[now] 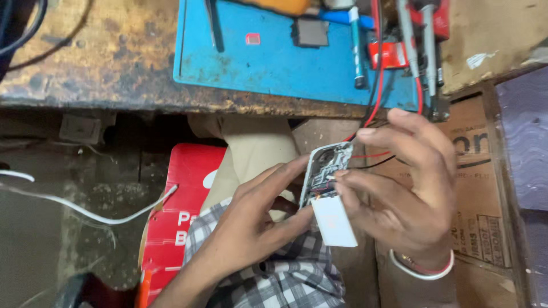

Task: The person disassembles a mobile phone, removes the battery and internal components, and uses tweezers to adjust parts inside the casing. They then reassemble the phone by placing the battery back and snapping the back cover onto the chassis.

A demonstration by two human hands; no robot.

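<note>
An opened small white electronic device point(326, 171) with an exposed circuit board and a white battery pack point(334, 221) hanging from it is held below the bench edge. My left hand point(251, 219) grips it from the left, index finger along its edge. My right hand point(402, 188) holds it from the right, thumb and fingertips on the board and battery. Thin red and black wires point(374, 157) run from the device up toward the bench.
A blue work mat point(274, 63) lies on the worn wooden bench point(103, 57), carrying a pen, tweezers, small parts and probe leads point(425, 45). A cardboard box point(476, 188) stands at right, a red package point(177, 211) and a white cable point(85, 211) at left.
</note>
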